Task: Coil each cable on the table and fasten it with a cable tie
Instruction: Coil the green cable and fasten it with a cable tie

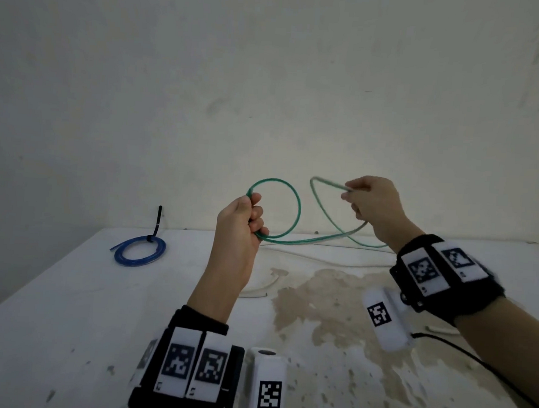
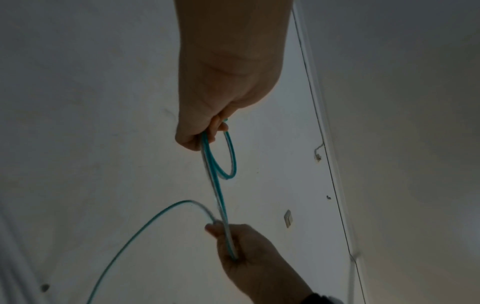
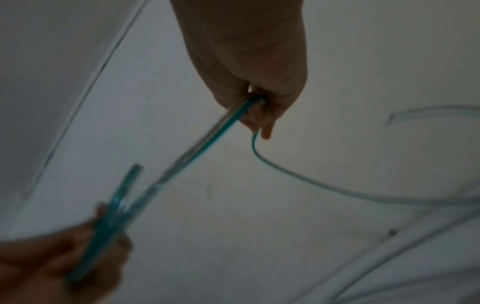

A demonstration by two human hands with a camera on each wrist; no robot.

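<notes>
A thin green cable [image 1: 297,205] hangs in the air above the white table [image 1: 66,301]. My left hand [image 1: 245,218] grips one round loop of it, fingers curled round the strands [image 2: 207,144]. To the right, my right hand [image 1: 369,200] pinches a further stretch of the same cable [image 3: 233,117], which bends into a second loop and trails down to the table. A blue cable [image 1: 139,251] lies coiled at the table's far left, bound with a black cable tie [image 1: 156,225] that sticks up.
Pale, whitish cables [image 1: 306,258] lie along the table's back edge and in the middle [image 1: 261,290]. A large brownish stain [image 1: 334,302] covers the table's right half. A black cord [image 1: 479,361] runs off my right wrist. The wall stands close behind.
</notes>
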